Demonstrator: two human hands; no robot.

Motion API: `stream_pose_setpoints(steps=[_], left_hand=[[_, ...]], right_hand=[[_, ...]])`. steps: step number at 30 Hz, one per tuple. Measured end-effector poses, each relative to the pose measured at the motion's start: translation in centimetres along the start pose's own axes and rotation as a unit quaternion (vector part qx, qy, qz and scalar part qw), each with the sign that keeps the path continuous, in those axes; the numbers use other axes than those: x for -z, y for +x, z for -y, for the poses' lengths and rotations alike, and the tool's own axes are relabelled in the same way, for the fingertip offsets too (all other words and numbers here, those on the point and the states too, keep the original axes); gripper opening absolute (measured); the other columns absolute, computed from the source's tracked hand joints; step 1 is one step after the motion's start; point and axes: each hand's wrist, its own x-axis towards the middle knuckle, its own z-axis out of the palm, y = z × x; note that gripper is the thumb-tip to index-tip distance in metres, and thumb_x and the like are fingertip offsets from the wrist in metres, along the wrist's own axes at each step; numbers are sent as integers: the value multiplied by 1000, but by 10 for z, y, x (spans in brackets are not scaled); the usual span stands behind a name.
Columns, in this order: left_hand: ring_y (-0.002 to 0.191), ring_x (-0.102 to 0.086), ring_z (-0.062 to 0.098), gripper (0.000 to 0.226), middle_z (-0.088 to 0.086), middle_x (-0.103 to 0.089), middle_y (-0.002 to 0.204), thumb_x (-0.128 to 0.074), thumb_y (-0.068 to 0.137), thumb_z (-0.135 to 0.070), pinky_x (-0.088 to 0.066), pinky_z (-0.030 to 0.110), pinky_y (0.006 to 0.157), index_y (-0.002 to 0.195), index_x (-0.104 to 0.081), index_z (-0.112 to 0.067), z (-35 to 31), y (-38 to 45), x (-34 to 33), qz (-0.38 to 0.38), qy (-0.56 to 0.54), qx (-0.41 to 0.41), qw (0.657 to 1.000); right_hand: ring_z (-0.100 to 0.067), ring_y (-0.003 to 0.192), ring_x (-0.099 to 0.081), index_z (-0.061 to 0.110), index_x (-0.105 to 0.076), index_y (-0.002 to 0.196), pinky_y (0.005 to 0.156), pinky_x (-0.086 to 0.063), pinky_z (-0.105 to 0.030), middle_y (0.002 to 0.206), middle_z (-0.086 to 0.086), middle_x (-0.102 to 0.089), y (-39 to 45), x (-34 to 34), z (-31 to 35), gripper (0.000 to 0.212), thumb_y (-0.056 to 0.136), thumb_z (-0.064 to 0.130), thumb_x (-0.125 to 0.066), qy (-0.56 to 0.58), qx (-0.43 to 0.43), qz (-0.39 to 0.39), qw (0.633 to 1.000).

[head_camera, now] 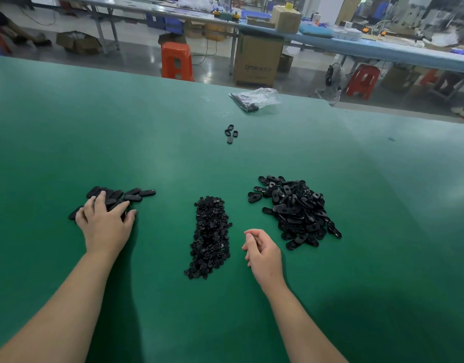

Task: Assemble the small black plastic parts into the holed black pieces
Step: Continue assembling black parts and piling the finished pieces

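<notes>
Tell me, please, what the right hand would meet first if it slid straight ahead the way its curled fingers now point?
Judging loosely, the right hand points up and left, toward the far end of the long pile of small black parts. It would likely brush that pile first, though the line could pass just beyond it over bare green table.

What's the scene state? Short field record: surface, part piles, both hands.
surface: green table mat
left pile: flat black oblong plastic pieces, under the left hand
centre pile: small black plastic parts
right pile: black plastic pieces with holes
far items: four loose black pieces; clear plastic bag
left hand: fingers spread, resting on left pile
right hand: loosely curled, nothing visibly held
</notes>
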Motion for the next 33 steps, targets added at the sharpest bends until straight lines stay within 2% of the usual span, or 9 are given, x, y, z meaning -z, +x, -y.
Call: stream_pose_setpoints(steps=[6, 10, 13, 18, 21, 23, 24, 27, 33], left_hand=[[147, -23, 33, 41, 18, -39, 154, -65, 93, -42, -12, 52, 117, 130, -67, -23, -18, 6, 0, 4, 13, -82, 997], [155, 2, 21, 61, 3, -20, 166, -31, 102, -55, 14, 50, 119, 156, -32, -25, -47, 11, -12, 119, 99, -149, 977], [154, 11, 20, 68, 0, -8, 168, -16, 103, -55, 21, 52, 117, 160, -15, -18, -60, 17, -17, 179, 132, -147, 964], [155, -2, 26, 59, 8, -22, 165, -26, 104, -39, 11, 50, 122, 156, -29, -10, -60, 21, -12, 148, 143, -85, 975], [139, -41, 33, 41, 17, -57, 142, -49, 100, -23, -18, 50, 121, 133, -60, -3, -66, 12, -12, 35, 28, -132, 990], [108, -61, 31, 29, 13, -72, 113, -56, 96, -16, -47, 45, 98, 119, -71, -6, -81, 0, -14, 19, -87, -159, 983], [98, -61, 26, 28, 9, -72, 105, -55, 97, -16, -50, 40, 87, 119, -72, -10, -92, -7, -16, 43, -129, -160, 978], [94, -54, 20, 31, 2, -66, 101, -52, 100, -19, -46, 35, 82, 126, -69, -19, -119, -26, -26, 102, -161, -161, 968], [95, -51, 27, 34, 6, -58, 101, -56, 95, -17, -41, 41, 85, 127, -70, -20, -125, -36, -43, 71, -114, -142, 981]], right_hand=[[-4, 56, -57, 30, -67, 97, 57, -52, -36, 76, 7, -70, -1, -2, 1, 14, 103, 26, -55, -3, 1, -1, 1000], [-4, 58, -59, 30, -66, 99, 57, -53, -32, 76, 9, -71, -1, 0, 2, 13, 103, 25, -55, -7, 2, 3, 1000], [-4, 58, -59, 30, -66, 99, 57, -53, -31, 76, 10, -71, -2, 1, 3, 13, 103, 24, -55, -7, 1, 6, 1000], [-4, 58, -59, 28, -67, 99, 56, -53, -29, 76, 9, -70, -3, 1, 4, 13, 103, 23, -55, -7, 2, 3, 1000], [-4, 60, -60, 28, -67, 99, 58, -52, -25, 76, 8, -70, -4, 0, 3, 13, 103, 22, -55, -4, 0, 0, 1000], [-3, 61, -60, 28, -67, 99, 58, -51, -22, 77, 7, -70, -4, 0, 3, 14, 103, 22, -55, 0, -2, 0, 1000], [-3, 61, -60, 28, -67, 99, 58, -51, -21, 77, 7, -70, -4, 0, 3, 14, 103, 22, -55, 1, -3, -1, 1000], [-3, 62, -60, 29, -67, 99, 58, -51, -21, 78, 10, -71, -3, 0, 3, 14, 103, 21, -55, 0, -3, -1, 1000], [-4, 60, -59, 31, -66, 99, 58, -54, -29, 80, 6, -71, -1, -1, 1, 13, 102, 23, -56, -12, -1, 2, 1000]])
